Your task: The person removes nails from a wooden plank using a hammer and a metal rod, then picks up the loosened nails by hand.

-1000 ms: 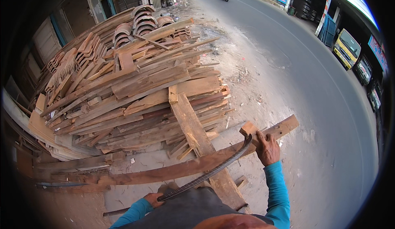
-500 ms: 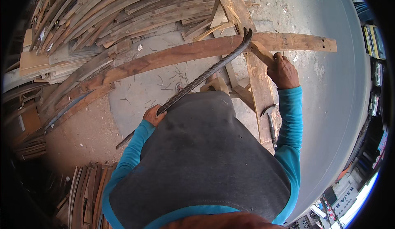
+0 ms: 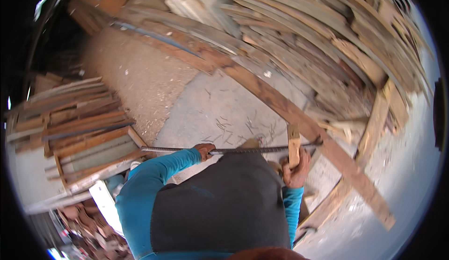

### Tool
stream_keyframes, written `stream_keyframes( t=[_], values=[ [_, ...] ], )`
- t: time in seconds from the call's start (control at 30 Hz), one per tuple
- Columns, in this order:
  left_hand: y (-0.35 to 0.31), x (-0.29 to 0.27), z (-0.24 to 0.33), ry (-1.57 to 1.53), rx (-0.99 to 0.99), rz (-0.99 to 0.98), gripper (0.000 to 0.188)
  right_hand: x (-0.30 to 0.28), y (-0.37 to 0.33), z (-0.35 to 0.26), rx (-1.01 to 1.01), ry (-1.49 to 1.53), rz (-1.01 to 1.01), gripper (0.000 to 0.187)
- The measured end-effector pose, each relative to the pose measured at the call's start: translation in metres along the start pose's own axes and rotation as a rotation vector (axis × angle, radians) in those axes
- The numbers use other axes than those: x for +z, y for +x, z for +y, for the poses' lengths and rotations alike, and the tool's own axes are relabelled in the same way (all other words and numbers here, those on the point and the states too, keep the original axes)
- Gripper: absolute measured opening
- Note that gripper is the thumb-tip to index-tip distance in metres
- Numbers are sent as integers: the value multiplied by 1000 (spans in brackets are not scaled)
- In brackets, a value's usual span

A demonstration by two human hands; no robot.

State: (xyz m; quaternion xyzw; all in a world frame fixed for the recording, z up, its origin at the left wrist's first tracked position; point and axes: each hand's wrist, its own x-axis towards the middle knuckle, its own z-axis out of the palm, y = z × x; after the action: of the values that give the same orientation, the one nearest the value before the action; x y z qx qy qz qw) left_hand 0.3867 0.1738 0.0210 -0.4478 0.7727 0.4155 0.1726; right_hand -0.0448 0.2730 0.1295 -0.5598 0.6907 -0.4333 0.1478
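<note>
My left hand [image 3: 204, 152] is closed around a dark ribbed crowbar [image 3: 236, 151], which lies nearly level across the front of my body. Its hooked end reaches the long brown plank [image 3: 252, 83] on the right. A short wooden block [image 3: 293, 144] is gripped in my right hand [image 3: 297, 170], its upper end pointing away from me. The block crosses in front of the crowbar; whether the two touch, I cannot tell. Beyond both hands the plank runs diagonally, its near right end resting across a pale timber beam [image 3: 333, 198].
Long boards are heaped in a stack [image 3: 299, 40] at the far right. Another pile of boards and frames [image 3: 89, 134] stands at the left. Bent nails [image 3: 224, 127] lie scattered on the grey floor sheet [image 3: 187, 115]. Part of a hammer [image 3: 306, 234] shows at the lower right.
My view has swung left, so the plank and stacks appear turned. The crowbar now lies level instead of slanting up to the right. My right hand has come closer to my body with the block.
</note>
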Motion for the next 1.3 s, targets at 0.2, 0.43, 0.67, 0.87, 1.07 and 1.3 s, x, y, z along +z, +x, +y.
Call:
stream_keyframes(
  t=[0.2, 0.43, 0.67, 0.87, 1.07, 1.3],
  values=[
    [-41, 49, -58, 14, -94, 88, 34, 65, -4, 2, 75, 157, -245, 55],
    [-69, 23, -61, 118, -121, 161, 29, 70, 19, 13, 108, 188, -421, 52],
    [-66, 44, -46, 75, -39, 192, 7, 111, 17, 47, 169, 42, -792, 50],
    [-82, 91, -134, -587, -433, 87, 7, 84, 1, 25, 217, 213, -623, 50],
    [-57, 54, -75, -822, -532, -77, 9, 126, 0, 64, 387, 200, -575, 50],
    [-67, 62, -108, -364, -280, 0, 13, 117, 3, 39, 288, 160, -526, 50]
  ],
)
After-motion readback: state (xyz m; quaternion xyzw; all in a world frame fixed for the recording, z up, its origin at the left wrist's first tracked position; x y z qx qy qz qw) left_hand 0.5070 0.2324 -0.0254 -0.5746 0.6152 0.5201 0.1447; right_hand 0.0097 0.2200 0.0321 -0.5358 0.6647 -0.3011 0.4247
